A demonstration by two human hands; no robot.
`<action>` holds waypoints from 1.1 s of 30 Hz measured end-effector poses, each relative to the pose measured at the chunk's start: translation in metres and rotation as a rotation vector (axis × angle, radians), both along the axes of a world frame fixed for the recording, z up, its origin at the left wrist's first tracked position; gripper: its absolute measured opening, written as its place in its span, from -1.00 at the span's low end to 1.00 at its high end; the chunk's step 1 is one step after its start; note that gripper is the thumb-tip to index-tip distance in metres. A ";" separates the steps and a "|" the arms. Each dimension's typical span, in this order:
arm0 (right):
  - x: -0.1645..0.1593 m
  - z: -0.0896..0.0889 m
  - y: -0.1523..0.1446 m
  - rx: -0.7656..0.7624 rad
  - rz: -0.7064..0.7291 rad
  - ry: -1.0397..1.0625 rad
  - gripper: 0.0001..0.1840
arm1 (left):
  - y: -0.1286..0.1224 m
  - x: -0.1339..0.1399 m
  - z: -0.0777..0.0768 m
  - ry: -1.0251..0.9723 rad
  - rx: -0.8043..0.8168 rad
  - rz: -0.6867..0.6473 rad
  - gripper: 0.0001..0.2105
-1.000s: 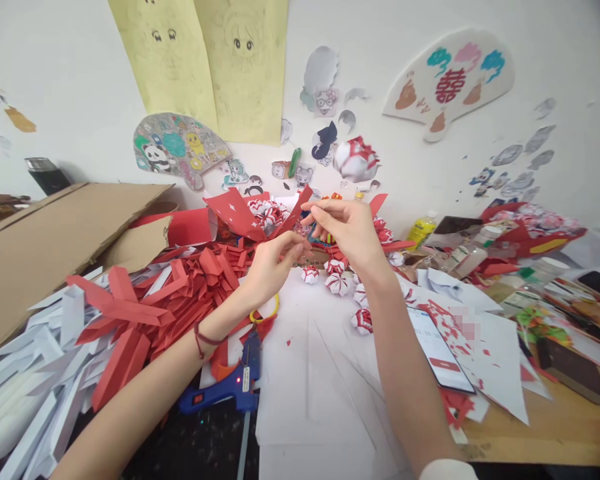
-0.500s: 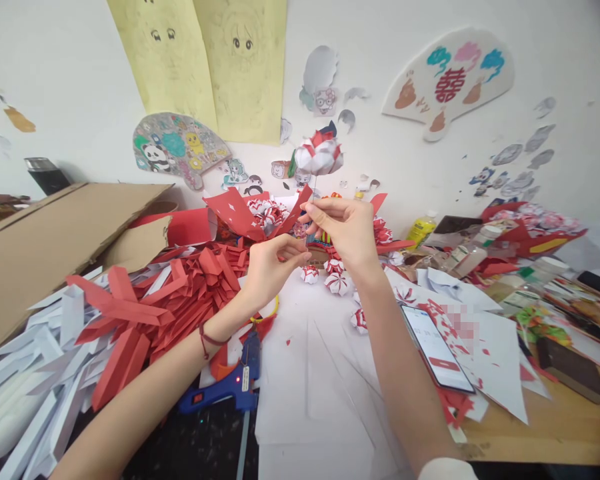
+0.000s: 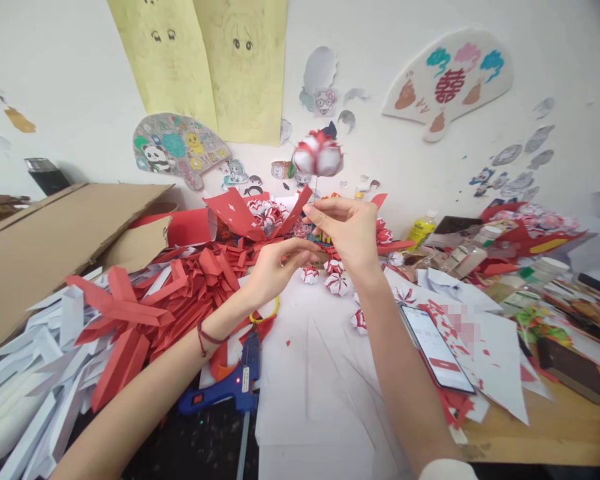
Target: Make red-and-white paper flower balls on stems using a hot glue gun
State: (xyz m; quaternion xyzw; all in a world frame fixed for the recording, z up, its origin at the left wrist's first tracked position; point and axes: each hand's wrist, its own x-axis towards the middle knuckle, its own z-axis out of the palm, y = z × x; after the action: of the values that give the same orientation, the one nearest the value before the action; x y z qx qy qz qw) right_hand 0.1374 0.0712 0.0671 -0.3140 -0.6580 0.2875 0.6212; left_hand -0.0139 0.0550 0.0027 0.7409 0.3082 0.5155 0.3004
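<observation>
A red-and-white folded paper flower [image 3: 319, 155] stands upright before the wall, blurred by motion. Its thin wire stem [image 3: 316, 188] runs down from the bloom into the fingers of my right hand [image 3: 350, 230], which pinches it between thumb and fingertips. Just below and to the left is my left hand [image 3: 283, 263], its thumb and forefinger closed together at the stem's lower part. The stem between those fingertips is too thin to make out. Several small paper balls [image 3: 337, 283] in red and white lie behind the hands on white paper [image 3: 310, 373].
Heaps of folded red strips [image 3: 200, 280] and white strips [image 3: 55, 353] lie left, beside a cardboard sheet [image 3: 70, 233]. A blue glue gun [image 3: 230, 387] with a lit red lamp rests near my left forearm. Right are a phone [image 3: 437, 350], paper scraps and a yellow bottle [image 3: 422, 230].
The flower has turned on its stem and shows different petals. My left hand has shifted slightly to the right; my right hand stays almost in place, still pinching the stem.
</observation>
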 end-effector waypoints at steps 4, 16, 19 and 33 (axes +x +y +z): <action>-0.001 0.000 -0.001 -0.005 0.004 0.014 -0.57 | -0.003 -0.001 0.002 -0.011 -0.023 -0.043 -0.79; 0.003 0.003 -0.002 -0.055 0.073 -0.010 -0.57 | -0.012 -0.001 0.006 0.077 0.054 0.262 -0.85; 0.003 0.001 0.000 -0.053 0.117 -0.002 -0.62 | -0.012 0.000 0.005 0.052 0.031 0.259 -0.79; -0.001 -0.001 0.001 -0.071 0.163 0.015 -0.71 | -0.004 0.003 0.005 0.099 0.005 0.224 -0.69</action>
State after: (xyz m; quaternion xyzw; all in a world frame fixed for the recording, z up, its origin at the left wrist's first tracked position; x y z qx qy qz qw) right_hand 0.1363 0.0726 0.0662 -0.2789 -0.6663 0.3626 0.5889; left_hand -0.0110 0.0510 0.0081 0.7272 0.4023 0.5093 0.2235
